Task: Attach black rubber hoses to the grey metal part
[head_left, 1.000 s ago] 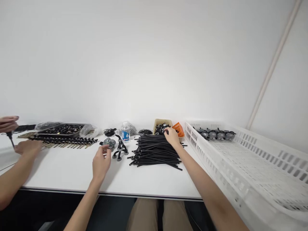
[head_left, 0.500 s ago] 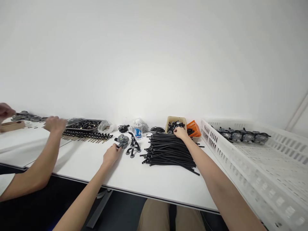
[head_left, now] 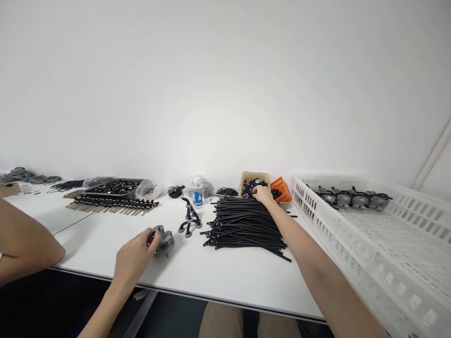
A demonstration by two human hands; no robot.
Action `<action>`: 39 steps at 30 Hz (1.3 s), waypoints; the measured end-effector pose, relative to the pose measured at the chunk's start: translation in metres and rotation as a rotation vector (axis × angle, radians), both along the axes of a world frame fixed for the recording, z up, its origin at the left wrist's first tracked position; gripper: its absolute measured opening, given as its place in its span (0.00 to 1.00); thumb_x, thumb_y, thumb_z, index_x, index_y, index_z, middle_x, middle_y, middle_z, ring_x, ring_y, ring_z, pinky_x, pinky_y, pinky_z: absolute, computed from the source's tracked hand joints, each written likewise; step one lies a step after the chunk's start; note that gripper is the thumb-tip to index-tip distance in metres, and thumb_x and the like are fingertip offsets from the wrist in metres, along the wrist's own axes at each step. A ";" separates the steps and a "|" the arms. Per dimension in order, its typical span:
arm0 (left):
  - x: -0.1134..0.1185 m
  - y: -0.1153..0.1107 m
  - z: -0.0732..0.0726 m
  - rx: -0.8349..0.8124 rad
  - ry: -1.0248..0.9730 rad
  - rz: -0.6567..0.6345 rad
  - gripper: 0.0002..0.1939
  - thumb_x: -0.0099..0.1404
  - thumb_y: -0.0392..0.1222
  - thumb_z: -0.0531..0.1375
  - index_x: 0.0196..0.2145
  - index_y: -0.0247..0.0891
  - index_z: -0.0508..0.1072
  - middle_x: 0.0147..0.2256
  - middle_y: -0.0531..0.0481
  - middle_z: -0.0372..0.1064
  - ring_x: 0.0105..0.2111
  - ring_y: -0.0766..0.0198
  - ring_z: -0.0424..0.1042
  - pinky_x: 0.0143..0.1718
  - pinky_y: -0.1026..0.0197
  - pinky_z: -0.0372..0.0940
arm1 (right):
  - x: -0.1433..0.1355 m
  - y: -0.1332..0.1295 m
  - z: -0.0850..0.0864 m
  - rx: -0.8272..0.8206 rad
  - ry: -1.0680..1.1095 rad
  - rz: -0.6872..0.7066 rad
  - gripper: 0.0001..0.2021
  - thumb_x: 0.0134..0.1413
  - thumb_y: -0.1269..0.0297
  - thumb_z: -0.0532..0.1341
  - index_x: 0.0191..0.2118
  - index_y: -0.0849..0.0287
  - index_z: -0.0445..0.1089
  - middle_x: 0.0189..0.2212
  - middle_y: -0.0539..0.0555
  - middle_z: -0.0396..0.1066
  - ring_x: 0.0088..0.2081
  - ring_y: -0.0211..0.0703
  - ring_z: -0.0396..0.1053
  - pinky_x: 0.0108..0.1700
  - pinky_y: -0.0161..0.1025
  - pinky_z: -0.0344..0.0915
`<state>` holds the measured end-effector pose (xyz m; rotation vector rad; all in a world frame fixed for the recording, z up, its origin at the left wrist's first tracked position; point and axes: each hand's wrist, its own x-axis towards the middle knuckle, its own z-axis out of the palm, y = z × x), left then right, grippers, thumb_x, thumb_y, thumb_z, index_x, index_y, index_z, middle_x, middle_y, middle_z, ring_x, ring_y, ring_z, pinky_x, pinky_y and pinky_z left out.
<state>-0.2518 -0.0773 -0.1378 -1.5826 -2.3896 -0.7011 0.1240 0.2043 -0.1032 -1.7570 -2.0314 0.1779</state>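
In front of you a pale wall [head_left: 225, 94] fills most of the view, and under it runs the white counter [head_left: 225, 277], with its dark edge toward your knees. On your right a long white crate [head_left: 408, 234] carries a row of grey units [head_left: 354, 199] at its far end. At the left edge there is another person's bent arm [head_left: 28, 239]. A wide pile of black tubes [head_left: 246, 223] lies on the middle of the counter, and further left, near the wall, is a dark tray [head_left: 110, 195] of small parts. Your left hand [head_left: 136, 256] grasps a grey part [head_left: 165, 241], at the front half of the counter, left of the tubes. Your right hand [head_left: 261, 193] is at the near side of the yellow bin [head_left: 241, 187] (I cannot tell if its fingers grip something). Just beside the bin an orange basket [head_left: 287, 191] is tilted. A bottle [head_left: 198, 195] stands upright behind some small black elbows [head_left: 189, 218].

Compared with half a second ago, the grey part has come from beside the elbows closer to you, together with your left hand. Your right hand has stayed at the bin.
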 end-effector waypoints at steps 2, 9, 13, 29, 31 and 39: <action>0.024 -0.013 -0.003 0.018 -0.008 -0.124 0.18 0.70 0.53 0.47 0.29 0.42 0.66 0.29 0.47 0.76 0.30 0.55 0.73 0.30 0.60 0.54 | -0.002 0.001 0.000 0.002 0.029 -0.001 0.13 0.65 0.59 0.63 0.51 0.59 0.72 0.51 0.57 0.73 0.50 0.47 0.74 0.52 0.51 0.73; 0.146 -0.010 -0.008 0.237 0.057 -0.737 0.16 0.70 0.43 0.50 0.24 0.42 0.64 0.21 0.52 0.72 0.20 0.66 0.69 0.25 0.61 0.54 | 0.000 -0.007 0.000 0.186 0.321 0.011 0.04 0.60 0.72 0.62 0.33 0.60 0.73 0.39 0.59 0.78 0.46 0.51 0.75 0.53 0.49 0.67; 0.207 0.012 -0.005 0.183 0.046 -0.849 0.15 0.68 0.43 0.54 0.23 0.40 0.64 0.23 0.53 0.72 0.23 0.66 0.70 0.26 0.61 0.49 | 0.017 -0.017 0.012 0.366 0.613 0.011 0.02 0.58 0.66 0.59 0.33 0.55 0.67 0.39 0.57 0.77 0.44 0.50 0.75 0.51 0.46 0.67; 0.239 0.056 -0.047 0.049 -0.773 -1.130 0.51 0.50 0.47 0.74 0.65 0.39 0.54 0.60 0.37 0.62 0.60 0.48 0.65 0.65 0.43 0.59 | 0.031 -0.210 -0.032 -0.108 1.721 0.429 0.23 0.37 0.68 0.77 0.43 0.54 0.76 0.41 0.52 0.81 0.37 0.39 0.78 0.38 0.33 0.76; 0.241 0.056 -0.049 0.017 -0.829 -1.134 0.51 0.50 0.46 0.74 0.66 0.39 0.54 0.58 0.39 0.64 0.56 0.49 0.69 0.61 0.46 0.63 | 0.030 -0.223 -0.034 -0.148 1.695 0.413 0.21 0.37 0.67 0.76 0.42 0.55 0.77 0.39 0.53 0.82 0.29 0.35 0.74 0.30 0.31 0.73; 0.243 0.055 -0.047 0.067 -0.717 -1.080 0.39 0.50 0.47 0.73 0.57 0.40 0.64 0.54 0.41 0.71 0.52 0.51 0.73 0.56 0.49 0.67 | 0.034 -0.242 -0.055 -0.063 1.543 0.280 0.18 0.41 0.60 0.74 0.40 0.56 0.75 0.36 0.54 0.83 0.20 0.29 0.62 0.21 0.29 0.56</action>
